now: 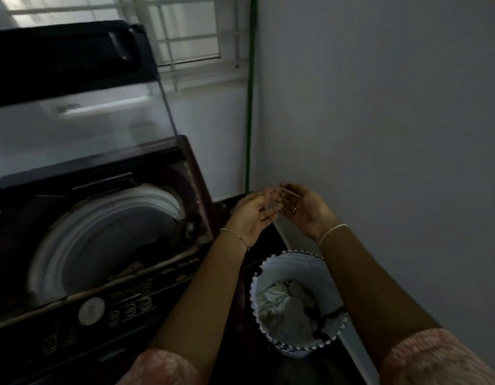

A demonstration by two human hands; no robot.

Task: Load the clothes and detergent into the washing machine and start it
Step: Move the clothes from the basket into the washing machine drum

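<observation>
Holding left hand and right hand empty, fingers relaxed, I judge nothing loaded yet: clothes lie in the basket, washing machine stands open.

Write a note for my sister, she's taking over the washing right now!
Left hand: open, empty, held up beside the machine.
Right hand: open, empty, palm facing the left one.
Washing machine: lid up; drum looks empty, though the picture is blurred.
Clothes: in the laundry basket on the floor, below the hands.
Detergent: not in view.
Done: lid is open.
Left: load clothes, add detergent, close lid, start.
</observation>
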